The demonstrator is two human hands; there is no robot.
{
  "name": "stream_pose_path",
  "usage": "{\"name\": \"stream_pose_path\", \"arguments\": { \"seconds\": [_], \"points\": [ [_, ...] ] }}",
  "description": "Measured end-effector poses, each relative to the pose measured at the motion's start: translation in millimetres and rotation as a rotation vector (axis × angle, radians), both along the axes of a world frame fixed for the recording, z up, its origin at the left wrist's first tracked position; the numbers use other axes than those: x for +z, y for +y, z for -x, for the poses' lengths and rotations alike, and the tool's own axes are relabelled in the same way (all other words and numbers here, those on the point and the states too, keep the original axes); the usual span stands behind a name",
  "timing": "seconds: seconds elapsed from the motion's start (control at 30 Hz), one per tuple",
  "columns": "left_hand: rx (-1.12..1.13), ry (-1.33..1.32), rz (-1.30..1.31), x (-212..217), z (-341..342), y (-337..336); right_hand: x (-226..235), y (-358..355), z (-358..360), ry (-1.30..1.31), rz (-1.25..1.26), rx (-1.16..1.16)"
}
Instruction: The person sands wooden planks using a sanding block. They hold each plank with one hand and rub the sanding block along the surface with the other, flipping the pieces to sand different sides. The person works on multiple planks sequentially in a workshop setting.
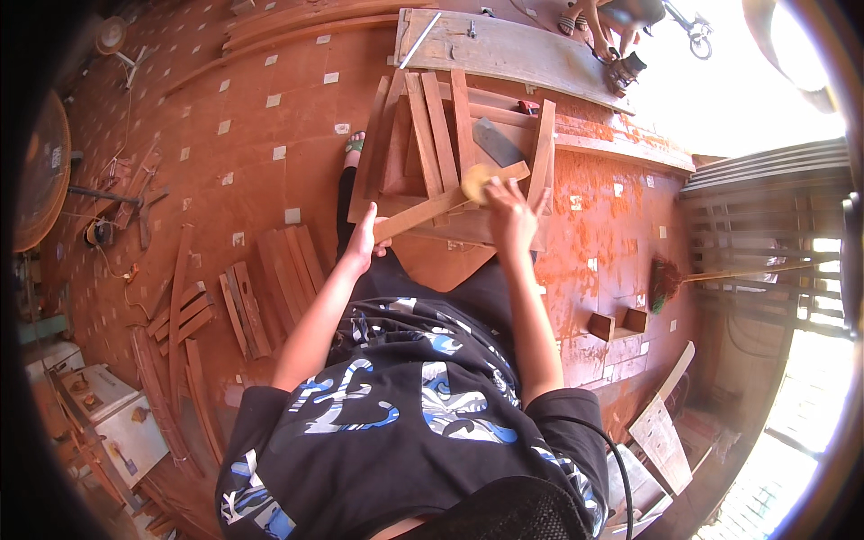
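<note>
My left hand grips the near end of a long wooden slat that lies slanted across a small wooden stool frame. My right hand presses a yellowish sanding pad against the slat's upper part. Several reddish wooden slats lie stacked on the frame beyond the slat. A flat metal blade tool rests there too.
Piles of wooden slats lie on the tiled floor to my left. A long plank sits farther off, with another person's feet beside a power tool. A small broom and wooden blocks lie right.
</note>
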State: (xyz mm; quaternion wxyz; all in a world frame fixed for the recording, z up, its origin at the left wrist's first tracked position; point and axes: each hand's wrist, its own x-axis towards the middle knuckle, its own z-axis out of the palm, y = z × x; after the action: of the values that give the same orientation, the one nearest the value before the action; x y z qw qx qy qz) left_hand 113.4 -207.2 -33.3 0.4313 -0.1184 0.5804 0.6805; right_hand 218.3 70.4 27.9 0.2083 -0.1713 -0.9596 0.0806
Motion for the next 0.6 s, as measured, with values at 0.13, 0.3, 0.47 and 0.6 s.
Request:
{"name": "stream_pose_path", "arguments": {
  "seconds": [0.13, 0.3, 0.47, 0.6],
  "points": [
    [0.003, 0.004, 0.015, 6, -1, 6, -14, 54, 1, 0.065, 0.096, -0.158],
    [0.005, 0.010, 0.008, -9, 3, -2, -11, 1, 13, -0.040, -0.185, 0.049],
    [0.010, 0.039, 0.004, -3, 0, 2, -6, -103, -16, -0.061, 0.081, 0.510],
    [-0.016, 0.045, 0.002, -1, 0, -2, -7, -76, -9, -0.031, 0.153, 0.406]
  ]
}}
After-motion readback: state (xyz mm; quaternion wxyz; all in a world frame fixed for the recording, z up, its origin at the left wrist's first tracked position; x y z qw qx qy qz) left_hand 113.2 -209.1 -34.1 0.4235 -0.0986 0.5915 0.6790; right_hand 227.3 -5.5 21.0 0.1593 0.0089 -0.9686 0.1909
